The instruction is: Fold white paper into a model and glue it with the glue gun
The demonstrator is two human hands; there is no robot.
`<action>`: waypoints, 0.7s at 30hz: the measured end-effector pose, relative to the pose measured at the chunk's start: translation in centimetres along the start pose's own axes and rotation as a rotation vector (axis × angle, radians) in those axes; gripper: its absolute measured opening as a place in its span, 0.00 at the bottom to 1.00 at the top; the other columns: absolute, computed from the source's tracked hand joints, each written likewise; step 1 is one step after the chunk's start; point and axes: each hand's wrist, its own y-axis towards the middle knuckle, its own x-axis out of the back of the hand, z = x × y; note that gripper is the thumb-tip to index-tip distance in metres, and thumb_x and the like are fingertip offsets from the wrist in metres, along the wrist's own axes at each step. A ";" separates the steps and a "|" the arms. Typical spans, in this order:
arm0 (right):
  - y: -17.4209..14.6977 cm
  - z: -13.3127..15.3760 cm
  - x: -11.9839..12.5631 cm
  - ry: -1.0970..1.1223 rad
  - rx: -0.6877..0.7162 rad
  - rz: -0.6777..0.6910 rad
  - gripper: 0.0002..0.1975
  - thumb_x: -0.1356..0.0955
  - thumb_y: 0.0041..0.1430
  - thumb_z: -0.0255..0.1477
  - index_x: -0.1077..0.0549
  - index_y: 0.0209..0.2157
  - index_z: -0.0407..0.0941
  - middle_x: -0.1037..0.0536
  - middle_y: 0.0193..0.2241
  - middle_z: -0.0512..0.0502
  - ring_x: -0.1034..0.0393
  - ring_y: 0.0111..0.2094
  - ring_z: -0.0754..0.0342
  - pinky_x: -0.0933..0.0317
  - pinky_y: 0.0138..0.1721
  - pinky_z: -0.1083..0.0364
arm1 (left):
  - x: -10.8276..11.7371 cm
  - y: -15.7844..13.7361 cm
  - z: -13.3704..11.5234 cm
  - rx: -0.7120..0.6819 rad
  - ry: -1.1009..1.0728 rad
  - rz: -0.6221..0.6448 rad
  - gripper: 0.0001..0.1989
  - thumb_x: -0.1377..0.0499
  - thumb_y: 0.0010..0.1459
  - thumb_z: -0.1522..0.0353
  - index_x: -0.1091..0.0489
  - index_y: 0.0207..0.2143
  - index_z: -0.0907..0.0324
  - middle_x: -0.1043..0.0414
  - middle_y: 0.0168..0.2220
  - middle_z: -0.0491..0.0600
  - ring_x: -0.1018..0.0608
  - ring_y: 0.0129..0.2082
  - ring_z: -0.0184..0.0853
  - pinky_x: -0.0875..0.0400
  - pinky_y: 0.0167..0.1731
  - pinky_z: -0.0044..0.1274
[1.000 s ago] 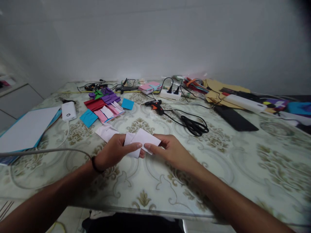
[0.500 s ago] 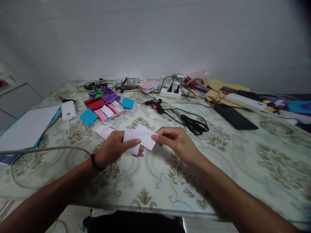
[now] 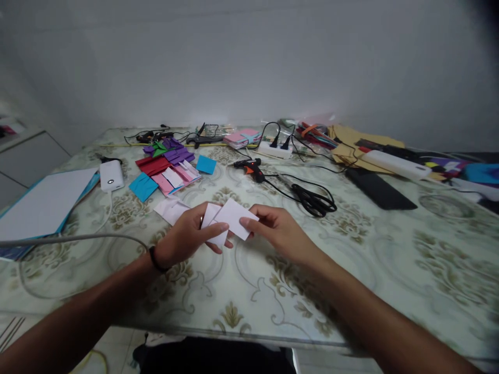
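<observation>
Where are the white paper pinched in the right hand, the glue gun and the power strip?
White paper (image 3: 233, 214), head view: middle of its upper face.
Glue gun (image 3: 254, 169), head view: black body, where barrel meets handle.
Power strip (image 3: 273, 151), head view: middle of its white casing.

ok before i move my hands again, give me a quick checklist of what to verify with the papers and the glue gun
1. Left hand gripping the white paper: ok.
2. Right hand pinching the white card between thumb and fingers: ok.
3. Card and paper squared up: not ok, they overlap at an angle.
4. Glue gun apart from both hands: ok, it lies beyond them on the table.
5. Glue gun hot: cannot tell.
</observation>
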 end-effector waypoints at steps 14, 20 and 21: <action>-0.4 -0.6 0.6 -0.448 0.375 0.028 0.47 0.24 0.53 0.30 0.48 0.69 0.55 0.40 0.63 0.38 0.36 0.57 0.42 0.34 0.53 0.43 | 0.8 0.4 -0.2 -0.095 -0.076 -0.204 0.15 0.37 0.56 0.66 0.38 0.44 0.58 0.26 0.20 0.41 0.21 0.17 0.34 0.27 0.17 0.20; -0.2 -0.1 0.9 -0.439 0.452 -0.174 0.13 0.35 0.67 0.29 0.22 0.50 0.51 0.23 0.45 0.41 0.28 0.47 0.47 0.31 0.46 0.49 | 0.7 0.7 -0.1 -0.007 -0.093 -0.162 0.14 0.37 0.57 0.61 0.33 0.39 0.61 0.25 0.24 0.45 0.20 0.20 0.33 0.24 0.23 0.23; -0.2 -0.1 0.9 -0.430 0.432 -0.199 0.12 0.34 0.67 0.30 0.21 0.48 0.50 0.22 0.43 0.42 0.27 0.44 0.48 0.31 0.42 0.50 | 0.7 0.7 0.0 -0.011 -0.075 -0.147 0.16 0.36 0.57 0.60 0.33 0.41 0.60 0.24 0.26 0.46 0.19 0.21 0.34 0.22 0.25 0.24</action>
